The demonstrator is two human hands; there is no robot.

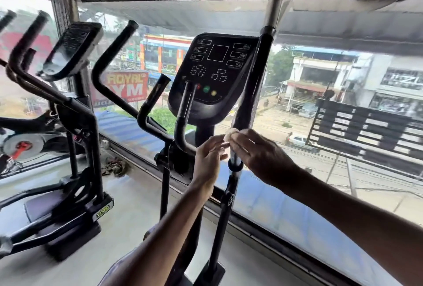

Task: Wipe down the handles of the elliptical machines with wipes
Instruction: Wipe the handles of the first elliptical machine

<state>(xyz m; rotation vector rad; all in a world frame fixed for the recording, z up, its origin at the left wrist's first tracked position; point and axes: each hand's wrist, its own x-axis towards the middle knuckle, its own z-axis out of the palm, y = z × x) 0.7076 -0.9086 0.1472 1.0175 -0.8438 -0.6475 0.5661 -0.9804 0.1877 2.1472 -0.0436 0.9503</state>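
A black elliptical stands in front of me, its console (215,72) at centre. Its right moving handle (254,84) rises as a black padded bar from a chrome joint (235,162). A small crumpled white wipe (230,135) sits at the bar's lower end. My right hand (258,155) pinches the wipe against the bar from the right. My left hand (209,159) reaches up from below, fingertips touching the wipe from the left. The left moving handle (114,61) and two short fixed grips (158,95) (185,107) stand to the left.
A second elliptical (68,107) stands to the left on the pale floor (128,217). A wide window (320,107) runs right behind the machines, looking onto a street. A crumpled rag (115,166) lies on the sill. An exercise bike's flywheel (21,146) shows at far left.
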